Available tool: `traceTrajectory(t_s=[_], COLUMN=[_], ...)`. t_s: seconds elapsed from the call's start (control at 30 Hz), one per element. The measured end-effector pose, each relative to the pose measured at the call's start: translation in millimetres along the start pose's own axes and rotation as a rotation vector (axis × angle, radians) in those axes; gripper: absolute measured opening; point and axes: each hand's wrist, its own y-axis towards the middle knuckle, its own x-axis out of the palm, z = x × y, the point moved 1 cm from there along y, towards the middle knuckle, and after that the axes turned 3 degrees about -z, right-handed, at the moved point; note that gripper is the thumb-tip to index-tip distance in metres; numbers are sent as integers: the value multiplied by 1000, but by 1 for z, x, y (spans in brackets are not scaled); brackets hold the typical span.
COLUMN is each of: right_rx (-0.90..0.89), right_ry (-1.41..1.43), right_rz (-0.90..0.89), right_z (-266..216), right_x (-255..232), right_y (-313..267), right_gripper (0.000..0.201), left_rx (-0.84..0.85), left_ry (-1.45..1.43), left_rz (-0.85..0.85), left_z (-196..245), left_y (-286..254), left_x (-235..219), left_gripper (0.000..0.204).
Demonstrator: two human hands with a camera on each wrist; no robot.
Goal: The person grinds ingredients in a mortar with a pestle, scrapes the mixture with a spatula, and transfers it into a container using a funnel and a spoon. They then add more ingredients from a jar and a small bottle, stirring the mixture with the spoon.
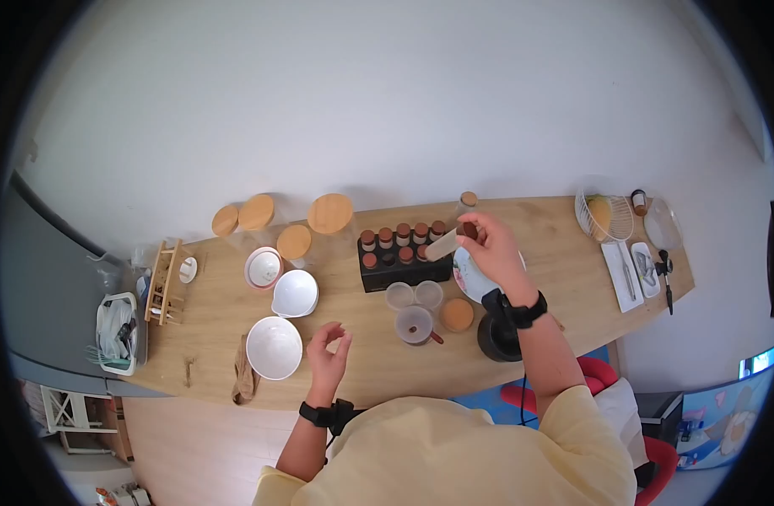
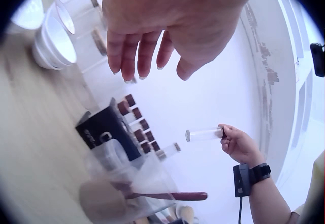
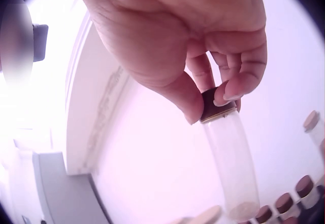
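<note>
My right hand pinches the brown lid of a slim clear spice jar between thumb and fingers. The jar hangs tilted from its lid, its base toward the black rack, and looks mostly clear inside in the right wrist view. Rows of similar brown-lidded jars stand in that rack. My left hand hovers over the front of the table, holding nothing, with relaxed fingers; a large white bowl is to its left. Just in front of the rack are clear plastic cups and a measuring cup with a brown handle.
Wooden-lidded canisters stand along the wall, with a white spouted bowl in front. To the right are a round wooden lid, a black bowl and a floral plate. A wire basket sits at the far right.
</note>
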Motion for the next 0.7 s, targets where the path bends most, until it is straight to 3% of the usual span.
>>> traceTrajectory(t_s=[0.13, 0.2, 0.33, 0.43, 0.5, 0.53, 0.63, 0.7], right_rx=[-10, -201, -165, -111, -96, -91, -200, -265], right_ry=[315, 311, 414, -94, -220, -347, -242, -200], right_rz=[-200, -248, -276, -117, -164, -217, -183, -205], right_z=[-19, -30, -40, -54, -51, -48, -40, -38], right_x=[14, 34, 66, 66, 70, 72, 77, 75], right_y=[-37, -55, -80, -93, -99, -101, -106, -107], right_gripper=[29, 28, 25, 35, 34, 34, 31, 29], left_rx=[188, 488, 397, 317, 529, 529, 447, 321], left_ry=[27, 76, -25, 139, 433, 436, 456, 270], left_rz=[-122, -202, -348, -409, -332, -335, -399, -447], left_z=[66, 100, 97, 85, 90, 91, 93, 92], left_y=[17, 23, 19, 8, -1, -4, -10, -13], left_x=[24, 35, 54, 51, 48, 46, 42, 43], left_gripper=[37, 40, 45, 45, 36, 36, 25, 21])
